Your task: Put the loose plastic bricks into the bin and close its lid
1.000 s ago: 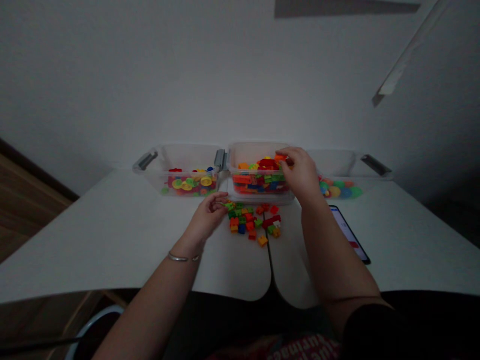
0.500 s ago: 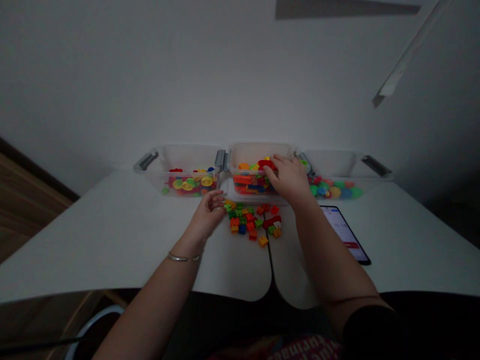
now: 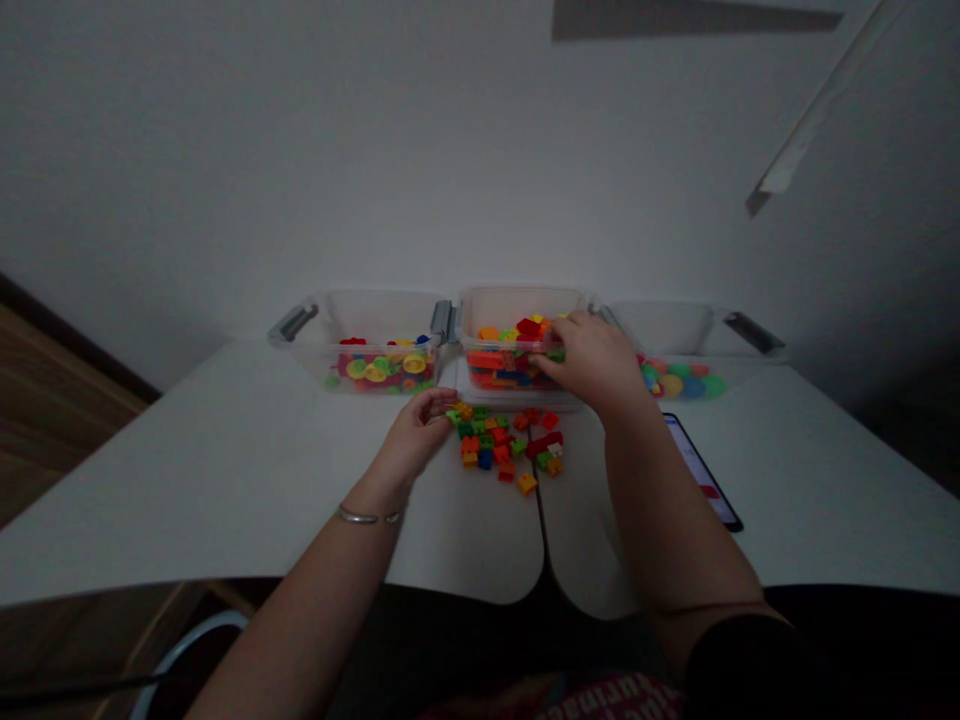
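Head view: loose bricks (image 3: 500, 452) lie spread across the seam of the white table (image 3: 262, 470). At their far left edge the left hand (image 3: 418, 425) is half curled; whether it grips anything, I cannot tell. Farther off, the right hand (image 3: 598, 362) reaches over the middle box's (image 3: 517, 297) right side, fingers bent near a green brick (image 3: 556, 354); a hold is unclear. Good handling probably means fingertips low inside, wrist off the rim.
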Motion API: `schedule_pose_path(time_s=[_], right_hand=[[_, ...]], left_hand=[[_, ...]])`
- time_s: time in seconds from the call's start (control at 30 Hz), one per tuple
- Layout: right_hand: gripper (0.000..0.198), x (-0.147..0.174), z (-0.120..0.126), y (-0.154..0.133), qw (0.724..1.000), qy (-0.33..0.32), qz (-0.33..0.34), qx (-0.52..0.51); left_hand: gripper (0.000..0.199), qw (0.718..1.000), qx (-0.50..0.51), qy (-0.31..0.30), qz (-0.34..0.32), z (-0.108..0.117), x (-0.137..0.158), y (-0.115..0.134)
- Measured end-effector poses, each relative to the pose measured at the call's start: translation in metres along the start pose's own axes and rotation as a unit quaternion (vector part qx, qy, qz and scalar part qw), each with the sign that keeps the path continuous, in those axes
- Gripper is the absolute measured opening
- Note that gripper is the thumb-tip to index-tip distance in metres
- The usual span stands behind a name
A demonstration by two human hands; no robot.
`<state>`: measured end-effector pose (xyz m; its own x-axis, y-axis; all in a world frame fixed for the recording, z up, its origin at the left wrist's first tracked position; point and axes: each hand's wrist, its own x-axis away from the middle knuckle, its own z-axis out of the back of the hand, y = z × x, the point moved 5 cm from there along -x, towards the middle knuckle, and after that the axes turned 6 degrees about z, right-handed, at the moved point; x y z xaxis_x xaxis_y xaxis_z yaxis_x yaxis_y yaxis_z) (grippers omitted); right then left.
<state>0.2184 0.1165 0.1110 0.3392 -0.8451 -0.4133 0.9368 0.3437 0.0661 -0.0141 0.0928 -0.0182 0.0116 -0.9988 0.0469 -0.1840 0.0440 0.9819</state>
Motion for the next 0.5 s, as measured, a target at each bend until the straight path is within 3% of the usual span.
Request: schedule_pose_path(time_s=[0.17,0.33,0.5], right_hand=[[0.043,-0.001,-0.015,-0.01,0.998,-0.051,0.046,0.014],[0.058,-0.003,-0.019,-0.014,0.997,-0.019,0.061,-0.037],[0.046,-0.001,-0.008,-0.015,0.995,0.011,0.082,-0.059]], left_hand=[[0.038,1.0,0.0,0.003,0.005,-0.001,0.0,0.0],[0.037,1.0,-0.002,0.001,0.007,-0.003,0.001,0.003],[0.037,1.0,0.024,-0.01,0.016,-0.004,0.003,0.004]])
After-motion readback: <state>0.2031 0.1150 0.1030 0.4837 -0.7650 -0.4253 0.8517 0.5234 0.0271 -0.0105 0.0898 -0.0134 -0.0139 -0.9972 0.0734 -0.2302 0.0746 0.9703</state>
